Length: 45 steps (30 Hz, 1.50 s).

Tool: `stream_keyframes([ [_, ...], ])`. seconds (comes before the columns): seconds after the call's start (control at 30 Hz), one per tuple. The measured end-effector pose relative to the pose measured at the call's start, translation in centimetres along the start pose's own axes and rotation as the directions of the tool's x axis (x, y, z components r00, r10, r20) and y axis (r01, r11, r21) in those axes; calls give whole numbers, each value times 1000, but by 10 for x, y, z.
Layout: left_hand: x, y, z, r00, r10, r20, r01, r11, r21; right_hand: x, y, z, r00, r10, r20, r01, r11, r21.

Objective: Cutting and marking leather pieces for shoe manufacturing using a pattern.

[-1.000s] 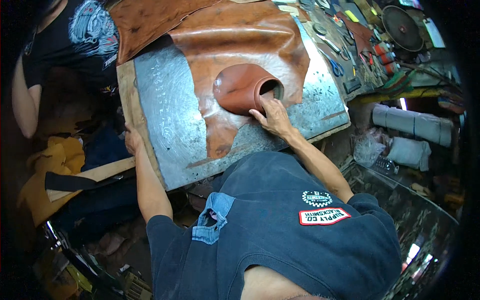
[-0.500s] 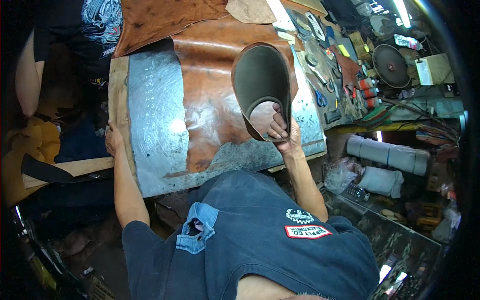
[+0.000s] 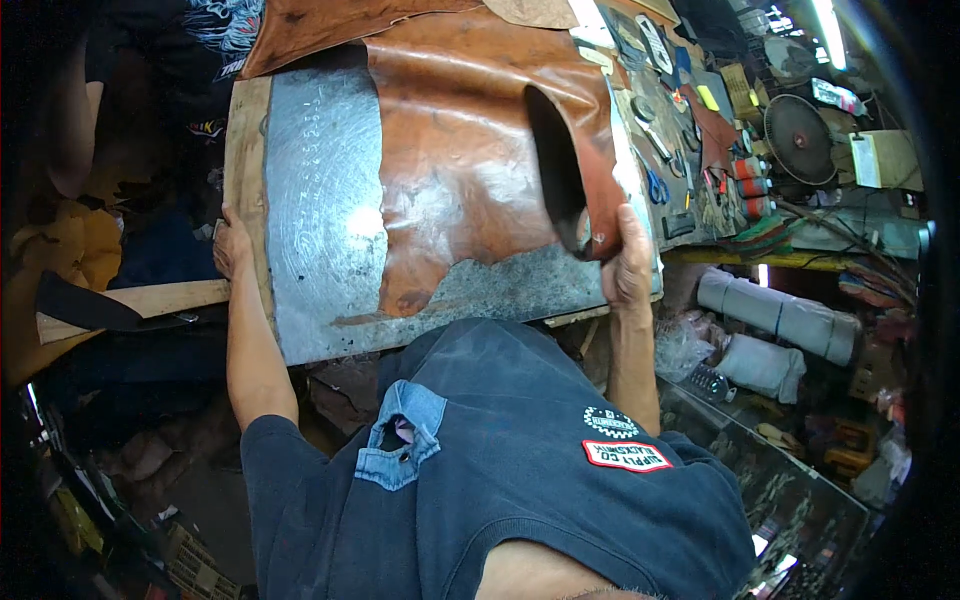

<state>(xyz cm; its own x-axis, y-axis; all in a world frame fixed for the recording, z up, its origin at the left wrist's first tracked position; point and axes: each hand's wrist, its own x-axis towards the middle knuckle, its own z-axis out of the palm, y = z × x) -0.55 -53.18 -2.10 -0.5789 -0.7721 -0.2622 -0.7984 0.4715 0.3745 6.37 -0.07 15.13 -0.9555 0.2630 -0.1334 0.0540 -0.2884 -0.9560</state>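
A curved brown leather piece (image 3: 604, 190) with a dark inner side is in my right hand (image 3: 628, 262). It stands on edge above the right part of the worktable, its hollow facing left. My thumb lies along its outer face, and the other fingers are mostly hidden. Under it a large glossy brown hide (image 3: 450, 170) with a ragged edge lies over a scratched grey metal sheet (image 3: 318, 190). At the table's left side my left hand (image 3: 233, 246) is curled on the wooden edge (image 3: 246, 140).
More leather (image 3: 330, 28) covers the far side. Blue scissors (image 3: 656, 186) and several tools lie at the right, before a round fan (image 3: 799, 140). A wooden plank (image 3: 180, 296) carrying a dark curved piece (image 3: 85, 303) juts out at the left. Wrapped rolls (image 3: 780, 312) sit lower right.
My right hand has moved right and turned the leather piece, so its outer brown face shows where its dark inside faced me before. My left hand stays at the table edge. The view has shifted slightly.
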Motion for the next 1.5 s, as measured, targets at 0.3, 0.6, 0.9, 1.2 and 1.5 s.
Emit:
stream_keyframes([
  [0.3,-2,2,0,1000,17,-22,-16,1000,9,0,65,8,943,90,319,317,42,-948],
  [0.6,-3,3,-1,1000,2,-2,-2,1000,17,-13,81,-1,917,10,399,396,106,-912],
  [0.9,5,-3,5,1000,30,-5,-30,999,13,-1,67,-35,832,-395,390,495,211,-843],
  [1.2,6,0,4,1000,-14,28,14,1000,7,47,97,-158,915,-404,8,-16,-55,-998],
  [1.5,-1,12,-1,998,-63,30,61,995,79,57,117,-173,941,-299,-162,-199,-99,-975],
])
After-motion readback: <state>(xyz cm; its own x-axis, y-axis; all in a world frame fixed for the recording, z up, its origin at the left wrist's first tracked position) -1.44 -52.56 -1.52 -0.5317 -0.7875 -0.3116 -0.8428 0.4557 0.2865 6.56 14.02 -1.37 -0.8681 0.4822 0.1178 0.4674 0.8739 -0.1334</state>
